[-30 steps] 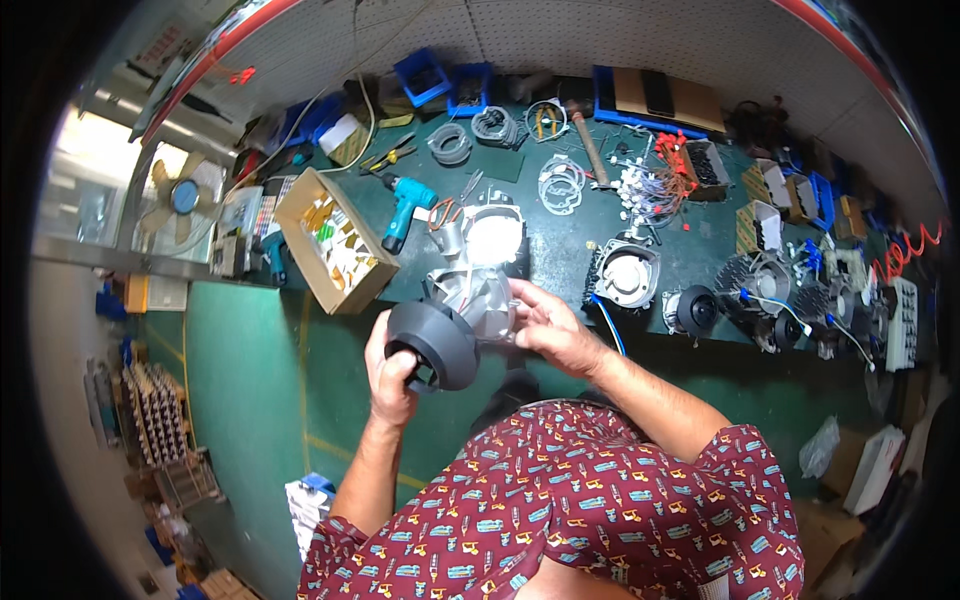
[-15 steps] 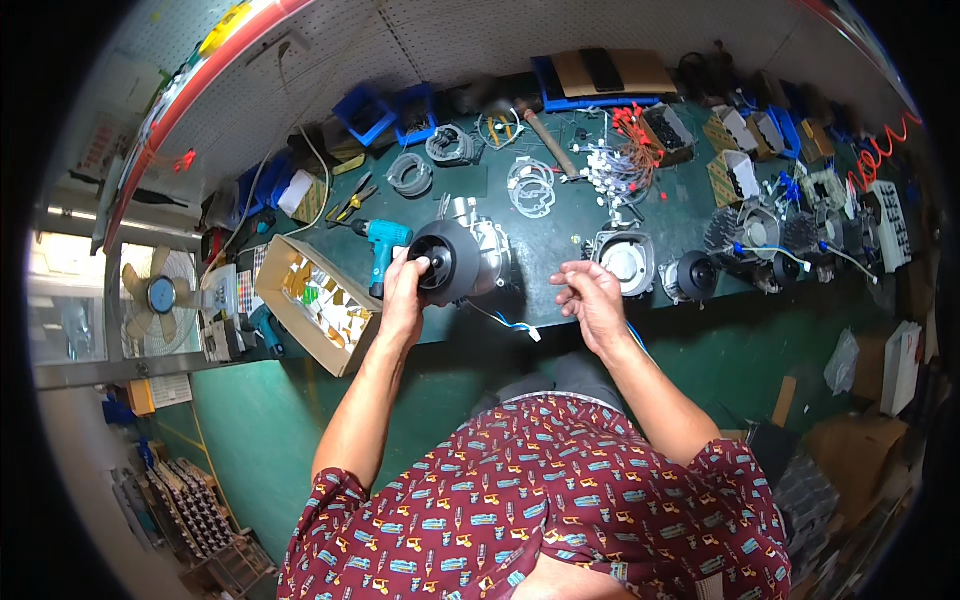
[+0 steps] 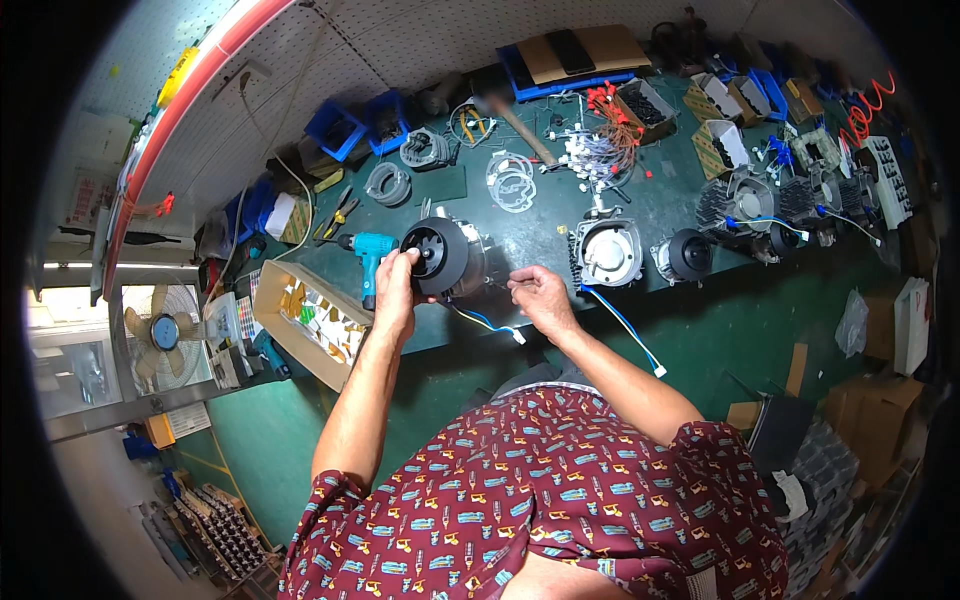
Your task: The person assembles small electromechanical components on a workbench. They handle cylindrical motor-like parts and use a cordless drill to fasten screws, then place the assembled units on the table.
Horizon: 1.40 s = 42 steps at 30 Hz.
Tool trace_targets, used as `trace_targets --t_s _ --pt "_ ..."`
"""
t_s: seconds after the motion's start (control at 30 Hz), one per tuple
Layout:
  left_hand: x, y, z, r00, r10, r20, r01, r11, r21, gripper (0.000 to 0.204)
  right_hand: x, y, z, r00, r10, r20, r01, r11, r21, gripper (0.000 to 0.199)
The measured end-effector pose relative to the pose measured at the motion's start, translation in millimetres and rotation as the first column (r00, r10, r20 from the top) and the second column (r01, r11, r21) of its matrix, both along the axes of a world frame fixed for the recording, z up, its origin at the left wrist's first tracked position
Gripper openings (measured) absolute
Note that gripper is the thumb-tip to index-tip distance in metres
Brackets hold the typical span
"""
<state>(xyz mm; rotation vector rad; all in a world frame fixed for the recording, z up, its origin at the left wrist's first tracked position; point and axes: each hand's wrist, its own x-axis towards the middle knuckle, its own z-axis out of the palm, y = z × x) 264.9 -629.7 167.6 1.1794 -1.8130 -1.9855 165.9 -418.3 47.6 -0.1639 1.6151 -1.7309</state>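
Note:
A black round motor housing (image 3: 443, 257) with a silver finned body lies on its side on the green workbench (image 3: 560, 235). My left hand (image 3: 395, 283) grips its black front rim. My right hand (image 3: 540, 297) rests on the bench just right of the motor, fingers pinched on a thin wire coming from it. A blue and white lead (image 3: 487, 322) with a white plug trails from the motor over the bench's front edge.
A teal cordless drill (image 3: 370, 255) lies left of the motor. A cardboard box (image 3: 305, 320) of small parts stands at the left. Other motor units (image 3: 607, 252), coiled rings (image 3: 510, 180), blue bins (image 3: 335, 128) and wire bundles crowd the back. A fan (image 3: 160, 330) stands far left.
The motor was held up in front of me, then set down on the bench. My right hand let go of its body and now pinches the wire beside it.

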Motion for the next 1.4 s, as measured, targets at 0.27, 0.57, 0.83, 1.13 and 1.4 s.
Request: trace_targets --t_s 0.27,0.57,0.83,1.13,1.4 --pt "-9.6 11.9 8.3 0.999 -0.023 0.044 0.023 1.000 0.003 0.036 0.5 -14.6 2.0 0.901 0.114 -0.419 -0.082 0.992 0.093 0.034" --pt "-8.6 18.2 7.6 0.995 -0.037 0.093 0.037 0.999 -0.001 0.052 2.6 -21.0 2.0 0.850 0.132 -0.510 -0.062 0.986 0.152 0.026" --pt "71.4 -11.0 -91.7 0.984 -0.032 0.173 0.120 0.841 -0.528 0.027 -1.1 -19.9 18.8 0.707 0.250 -0.662 -0.067 0.955 0.289 0.025" --pt "57.5 9.9 -87.7 0.941 -0.190 0.281 0.335 0.662 -0.670 0.027 -0.7 -27.0 10.6 0.518 0.355 -0.778 -0.044 0.920 0.390 0.016" --pt "56.0 1.0 -79.3 0.910 -0.242 0.336 0.414 0.557 -0.720 0.027 0.4 -29.7 7.3 0.535 0.309 -0.786 -0.065 0.943 0.326 0.017"
